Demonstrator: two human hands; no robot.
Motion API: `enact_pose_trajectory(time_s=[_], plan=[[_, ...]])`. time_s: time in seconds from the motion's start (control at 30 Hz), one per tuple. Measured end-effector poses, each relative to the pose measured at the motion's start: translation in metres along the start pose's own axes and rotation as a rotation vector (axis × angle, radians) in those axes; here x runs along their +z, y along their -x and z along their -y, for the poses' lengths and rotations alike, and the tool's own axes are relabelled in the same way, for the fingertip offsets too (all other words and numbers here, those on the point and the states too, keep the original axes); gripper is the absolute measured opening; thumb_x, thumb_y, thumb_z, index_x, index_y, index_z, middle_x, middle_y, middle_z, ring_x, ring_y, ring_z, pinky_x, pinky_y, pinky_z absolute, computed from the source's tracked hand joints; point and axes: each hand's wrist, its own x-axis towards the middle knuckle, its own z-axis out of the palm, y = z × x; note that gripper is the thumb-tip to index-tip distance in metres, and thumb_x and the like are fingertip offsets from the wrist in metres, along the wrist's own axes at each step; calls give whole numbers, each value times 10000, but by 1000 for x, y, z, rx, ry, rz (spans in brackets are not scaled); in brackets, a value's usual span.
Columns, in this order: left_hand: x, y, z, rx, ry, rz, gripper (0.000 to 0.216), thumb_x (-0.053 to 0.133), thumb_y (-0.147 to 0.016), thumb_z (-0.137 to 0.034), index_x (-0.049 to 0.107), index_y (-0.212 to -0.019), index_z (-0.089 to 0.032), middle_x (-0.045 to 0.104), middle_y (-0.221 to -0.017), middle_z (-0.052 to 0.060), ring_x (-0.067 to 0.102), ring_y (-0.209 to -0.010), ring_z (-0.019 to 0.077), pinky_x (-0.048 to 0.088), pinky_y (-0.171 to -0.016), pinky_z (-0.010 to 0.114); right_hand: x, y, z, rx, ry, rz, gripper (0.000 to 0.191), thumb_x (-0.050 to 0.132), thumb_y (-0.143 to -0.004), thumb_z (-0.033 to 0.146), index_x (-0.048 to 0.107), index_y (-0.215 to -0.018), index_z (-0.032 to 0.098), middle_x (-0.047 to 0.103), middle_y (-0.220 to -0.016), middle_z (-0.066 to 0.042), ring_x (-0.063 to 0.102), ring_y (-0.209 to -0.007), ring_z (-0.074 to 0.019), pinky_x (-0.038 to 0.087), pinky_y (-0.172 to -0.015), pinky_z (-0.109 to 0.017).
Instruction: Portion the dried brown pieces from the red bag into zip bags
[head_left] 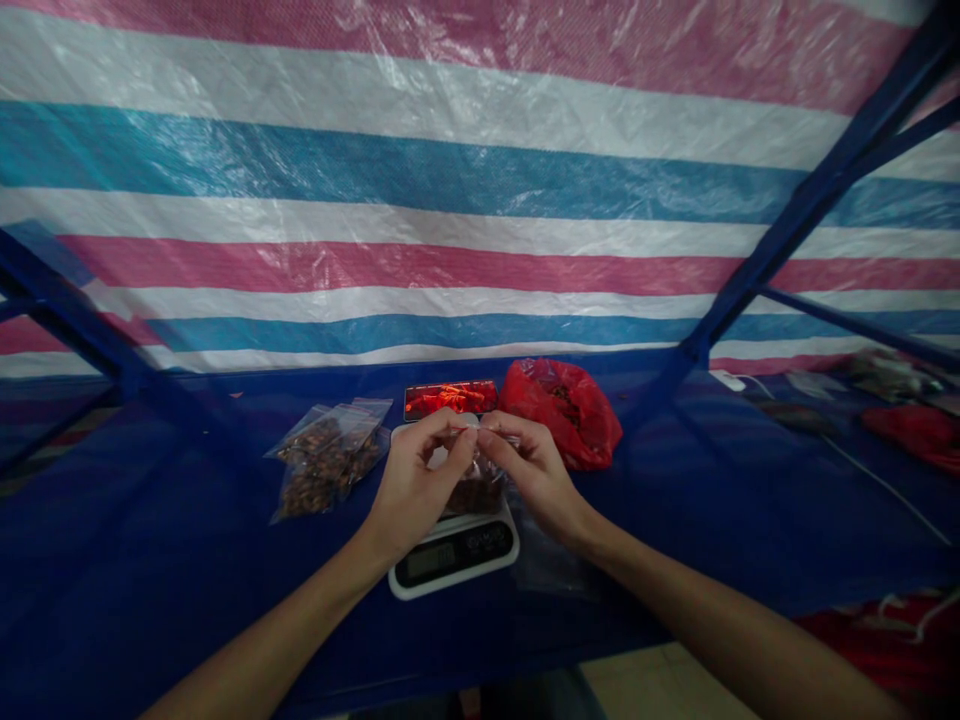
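Note:
My left hand (427,470) and my right hand (536,465) meet in the middle of the view, thumbs and forefingers pinching the top edge of a clear plastic zip bag (480,492). Dark brown bits fill the lower part of the bag, which is over the white kitchen scale (454,575). The scale's display and buttons face me; its reading is too dim to make out. My hands hide much of the bag and the scale's platform.
Filled zip bags (326,460) lie left of the scale. Behind it are a phone-like object with a glowing red screen (450,398) and a red plastic bag (562,415) of brown bits. Empty-looking clear bags (559,555) lie at right. Blue frame posts (787,220) flank the blue table (187,580).

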Motion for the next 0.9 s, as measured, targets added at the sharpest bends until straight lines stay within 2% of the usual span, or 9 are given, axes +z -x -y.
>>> enact_pose_trajectory(time_s=[0.17,0.3,0.43,0.53,0.63,0.73,0.83,0.87,0.9], plan=[[-4,1,-3,-4,-27,100,282,699,-950,-398,675,-761,-190,622,-651,-19,539,-591,120,426,-599,228,-4,0,-4,26,-60,63,443,698,-979,546,618,-727,190,550,-682,14,471,-610,-128,395,-592,-257],[-4,2,-1,36,-84,91,309,666,-978,-393,680,-754,-181,613,-684,-9,554,-637,124,424,-622,229,-14,-2,3,11,44,124,462,689,-985,564,642,-728,182,529,-626,24,455,-562,-119,364,-549,-251],[-6,3,-1,88,-138,74,317,665,-988,-392,711,-756,-181,653,-714,5,590,-681,136,450,-671,238,-30,-8,13,-40,174,203,436,703,-971,573,750,-796,176,690,-709,-29,605,-634,-161,472,-604,-275],[-8,2,-2,105,-122,46,320,672,-989,-410,735,-766,-189,696,-724,12,622,-687,148,476,-687,249,-35,-12,15,-57,179,151,374,801,-894,550,796,-806,186,765,-745,-57,675,-630,-192,531,-598,-306],[-9,0,-1,112,-122,-17,306,700,-973,-418,767,-772,-197,730,-728,19,651,-701,162,494,-702,261,-32,-14,14,-23,101,68,365,871,-823,534,768,-733,196,741,-643,-42,647,-487,-191,514,-475,-306],[-17,-8,2,106,-71,-142,274,752,-930,-435,805,-812,-193,778,-790,36,684,-737,177,519,-712,268,-38,-17,18,-56,84,84,417,797,-888,582,758,-769,184,743,-637,-52,678,-483,-201,531,-484,-313],[-39,-24,0,92,78,-358,294,796,-879,-469,812,-881,-176,806,-857,56,717,-776,189,547,-716,272,-67,-29,29,-129,136,-35,420,700,-960,595,721,-877,184,775,-711,-69,700,-510,-193,530,-510,-300],[-49,-29,-2,91,137,-403,314,795,-876,-489,801,-876,-174,804,-870,56,724,-786,188,552,-717,270,-81,-35,33,-140,193,-92,406,679,-974,588,699,-895,190,781,-738,-72,696,-520,-182,525,-516,-290],[-60,-35,-5,82,201,-434,329,806,-859,-504,783,-858,-176,792,-850,47,723,-763,182,557,-708,270,-96,-41,37,-118,308,-90,420,635,-993,598,686,-901,191,787,-773,-84,702,-549,-179,528,-528,-287]])
